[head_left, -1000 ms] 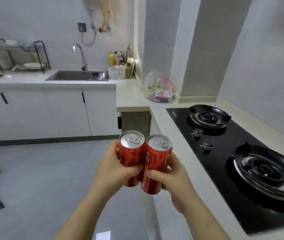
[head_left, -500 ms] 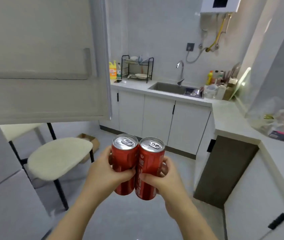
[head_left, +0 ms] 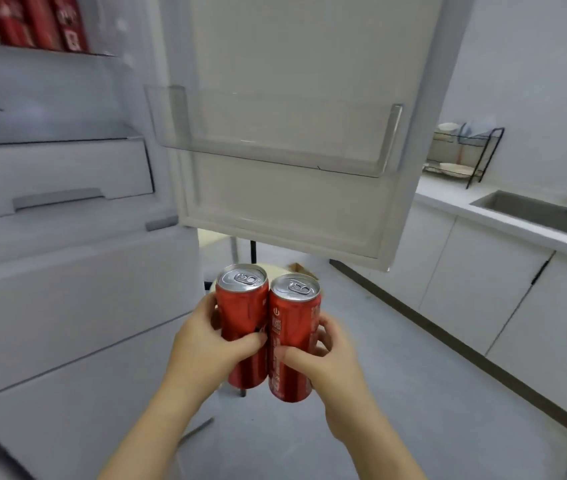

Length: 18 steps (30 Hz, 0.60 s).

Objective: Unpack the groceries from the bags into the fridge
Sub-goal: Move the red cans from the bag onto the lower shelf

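Head view: left hand [head_left: 205, 351] holds one red can [head_left: 242, 317], right hand [head_left: 330, 368] holds another red can [head_left: 292, 341], cans touching, by the open fridge door [head_left: 309, 202]

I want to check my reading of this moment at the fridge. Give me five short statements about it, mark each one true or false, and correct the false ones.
1. The left hand holds the left can and the right hand holds the right can. True.
2. The fridge door is closed. False: it stands open, its clear door shelf facing the camera.
3. The two cans are upright and side by side. True.
4. Both cans stand in the door shelf. False: the hands hold them in the air, lower than the door.
5. Red packages stand on the upper shelf inside the fridge. True.
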Tool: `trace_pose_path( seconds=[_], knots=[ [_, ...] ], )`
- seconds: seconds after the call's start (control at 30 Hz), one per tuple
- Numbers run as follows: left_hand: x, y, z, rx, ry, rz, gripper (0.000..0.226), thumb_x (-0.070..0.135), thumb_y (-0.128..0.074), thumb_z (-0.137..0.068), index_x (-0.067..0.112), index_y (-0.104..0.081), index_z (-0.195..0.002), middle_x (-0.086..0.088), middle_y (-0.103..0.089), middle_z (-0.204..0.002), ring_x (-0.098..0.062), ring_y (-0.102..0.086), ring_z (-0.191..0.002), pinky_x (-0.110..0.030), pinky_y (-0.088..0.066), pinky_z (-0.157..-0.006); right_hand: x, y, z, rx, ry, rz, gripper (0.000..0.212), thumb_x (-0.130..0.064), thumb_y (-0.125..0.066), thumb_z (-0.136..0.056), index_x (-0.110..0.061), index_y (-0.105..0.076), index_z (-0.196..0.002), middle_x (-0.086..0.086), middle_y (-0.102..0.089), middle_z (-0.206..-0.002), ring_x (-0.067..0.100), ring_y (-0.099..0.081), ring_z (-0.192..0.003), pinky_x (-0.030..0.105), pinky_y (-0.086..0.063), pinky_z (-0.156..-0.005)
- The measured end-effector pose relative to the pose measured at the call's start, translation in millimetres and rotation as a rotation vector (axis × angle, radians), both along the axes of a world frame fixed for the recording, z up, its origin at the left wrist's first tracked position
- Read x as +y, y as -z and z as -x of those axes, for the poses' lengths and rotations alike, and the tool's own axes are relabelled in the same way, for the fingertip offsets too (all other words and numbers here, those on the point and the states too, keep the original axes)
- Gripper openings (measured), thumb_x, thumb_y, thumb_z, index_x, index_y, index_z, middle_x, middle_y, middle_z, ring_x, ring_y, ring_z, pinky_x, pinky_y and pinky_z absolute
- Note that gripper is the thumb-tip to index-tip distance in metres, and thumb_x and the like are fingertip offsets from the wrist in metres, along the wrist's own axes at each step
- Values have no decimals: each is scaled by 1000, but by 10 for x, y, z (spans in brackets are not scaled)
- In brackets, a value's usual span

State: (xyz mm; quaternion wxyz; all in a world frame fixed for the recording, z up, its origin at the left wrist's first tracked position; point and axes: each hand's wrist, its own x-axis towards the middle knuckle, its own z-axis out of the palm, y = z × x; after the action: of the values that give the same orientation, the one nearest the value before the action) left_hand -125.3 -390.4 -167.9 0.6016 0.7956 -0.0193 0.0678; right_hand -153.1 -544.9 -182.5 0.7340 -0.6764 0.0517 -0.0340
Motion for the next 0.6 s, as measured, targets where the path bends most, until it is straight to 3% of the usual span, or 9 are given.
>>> trace_pose_path(
  seconds=[0.13, 0.27, 0.37, 0.43, 0.53, 0.6],
  knots=[
    [188, -77, -331, -10, -160, 43, 60, 31, -77, -46, 41, -49, -98, 13, -66, -93, -2, -62, -89, -28, -47, -80, 161, -116, -531, -36, -152, 14, 57, -18, -75, -53, -32, -61, -106, -11, -72, -90, 8, -68, -85, 31, -54, -77],
    [395, -183, -625, -32, -305, 84, 67, 12, -85, -61, 31, -45, -111, 11, -63, -92, -2, -60, -86, -27, -45, -77, 383, -230, -1025, -77, -285, 38, 53, -13, -79, -60, -29, -61, -107, -12, -72, -89, 6, -68, -83, 27, -54, -76],
    [585, -219, -788, -60, -404, 93, 67, 16, -86, -59, 31, -45, -110, 9, -64, -95, -8, -62, -89, -29, -45, -78, 603, -273, -1327, -100, -370, 52, 47, -4, -77, -69, -30, -61, -105, -14, -72, -89, 2, -67, -82, 20, -51, -71],
    [740, -239, -873, -62, -463, 98, 66, 22, -86, -55, 35, -46, -106, 7, -65, -95, -13, -63, -89, -34, -49, -80, 789, -298, -1475, -113, -416, 61, 49, -10, -79, -64, -32, -61, -104, -14, -71, -90, 0, -66, -82, 17, -50, -69],
    [1018, -272, -984, -77, -539, 109, 59, 34, -77, -48, 41, -46, -98, 9, -65, -93, -9, -64, -86, -34, -51, -78, 1106, -330, -1655, -124, -477, 44, 54, -19, -76, -58, -33, -60, -107, -15, -71, -92, -2, -66, -83, 16, -49, -69],
    [1226, -314, -1056, -102, -573, 114, 59, 34, -77, -48, 42, -46, -97, 9, -66, -93, -9, -64, -85, -33, -51, -78, 1343, -365, -1780, -132, -516, 39, 51, -12, -79, -66, -35, -59, -107, -20, -70, -90, -4, -65, -84, 16, -48, -71]
  ],
)
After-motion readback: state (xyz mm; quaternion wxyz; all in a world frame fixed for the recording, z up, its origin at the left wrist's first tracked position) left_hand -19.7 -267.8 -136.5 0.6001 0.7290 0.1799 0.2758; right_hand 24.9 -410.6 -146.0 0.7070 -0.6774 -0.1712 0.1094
